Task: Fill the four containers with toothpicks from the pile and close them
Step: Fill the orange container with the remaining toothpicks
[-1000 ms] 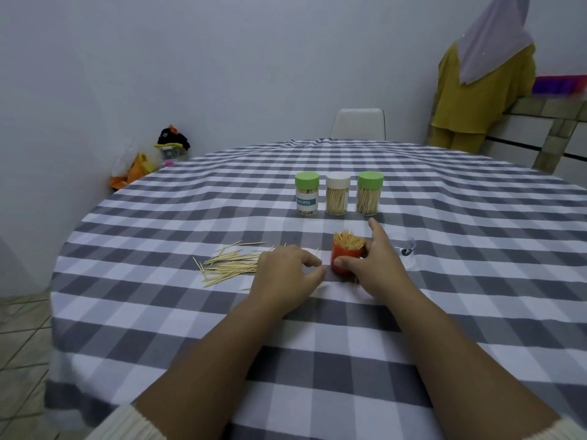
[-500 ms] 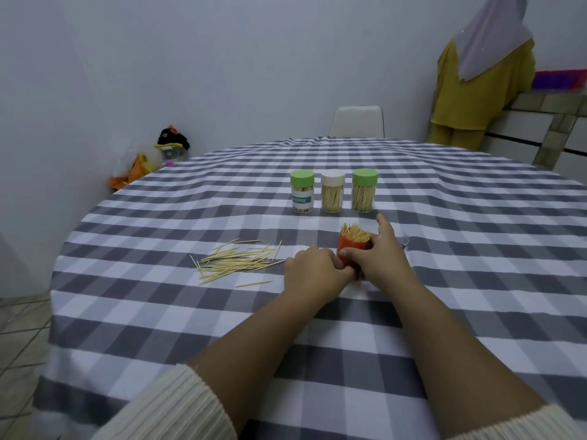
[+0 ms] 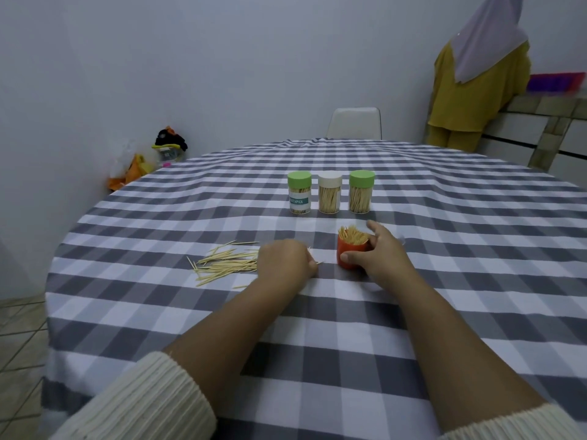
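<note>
We work at a round surface [image 3: 444, 312] covered by a grey-and-white checked cloth; our right hand [image 3: 381, 258] grips the orange container [image 3: 351, 254], thumb on its near side and fingers [image 3: 376, 228] curled round its far side; the container stands upright on the cloth, lidless, with toothpicks projecting above its rim; our left hand [image 3: 286, 265] rests knuckles-up on the cloth just left of the container, fingers curled under, with a toothpick tip or two showing at its right edge; we cannot tell how many it holds; the loose toothpick pile [image 3: 227, 264] lies flat on the cloth, touching the left side of that hand; three capped containers stand in a row farther back, near one another but apart: the labelled green-lid container [image 3: 299, 192], the white-lid container [image 3: 330, 192] and the plain green-lid container [image 3: 361, 191], each showing toothpicks through its clear wall; cream ribbed sleeves cover both forearms near the frame's lower edge; beyond the surface a white chair back [image 3: 354, 122] faces a plain pale wall; a small heap of coloured items [image 3: 152, 160] lies in the left corner on the floor; a person in a yellow garment [image 3: 476, 90] stands at the right beside a tiled counter [image 3: 546, 122]; tiled floor shows at the lower left.
</note>
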Motion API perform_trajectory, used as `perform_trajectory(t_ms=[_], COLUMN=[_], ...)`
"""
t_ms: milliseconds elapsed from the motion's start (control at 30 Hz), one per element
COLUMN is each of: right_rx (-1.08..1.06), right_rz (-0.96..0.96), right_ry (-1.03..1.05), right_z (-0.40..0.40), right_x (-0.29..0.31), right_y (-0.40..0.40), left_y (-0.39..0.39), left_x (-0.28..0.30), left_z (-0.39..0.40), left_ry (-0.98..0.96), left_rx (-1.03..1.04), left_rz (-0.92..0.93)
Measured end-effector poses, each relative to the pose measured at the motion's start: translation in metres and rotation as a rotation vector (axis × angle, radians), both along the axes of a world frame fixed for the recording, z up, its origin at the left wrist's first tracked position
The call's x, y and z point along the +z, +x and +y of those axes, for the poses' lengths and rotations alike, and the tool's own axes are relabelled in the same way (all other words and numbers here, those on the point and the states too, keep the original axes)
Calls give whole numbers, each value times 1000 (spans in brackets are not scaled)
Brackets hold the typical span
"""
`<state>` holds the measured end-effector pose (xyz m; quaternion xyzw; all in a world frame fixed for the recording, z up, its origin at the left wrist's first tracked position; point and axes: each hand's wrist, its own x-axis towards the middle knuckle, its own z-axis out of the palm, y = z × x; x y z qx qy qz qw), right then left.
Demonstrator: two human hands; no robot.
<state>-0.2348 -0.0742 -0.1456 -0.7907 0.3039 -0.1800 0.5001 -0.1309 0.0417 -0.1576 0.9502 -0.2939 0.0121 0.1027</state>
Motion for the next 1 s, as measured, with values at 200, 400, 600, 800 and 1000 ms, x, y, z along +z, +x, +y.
perform_trajectory(t_ms=[200, 400, 600, 800, 1000], right_rx=[56, 105, 165, 301, 379], right_rz=[8, 6, 7, 49, 36], right_ry=[-38, -56, -94, -70, -60], right_z=[3, 12, 30, 56, 72], right_x=[4, -2, -6, -2, 1], right_y=[-5, 3, 11, 25, 35], left_y=[9, 24, 37, 47, 64], left_x=[-3, 8, 15, 25, 27], left_z=[5, -4, 35, 82, 107], left_ry=[-6, 159, 149, 9, 62], left_rx=[-28, -48, -14, -112, -211], left_rz=[-134, 19, 2, 64, 285])
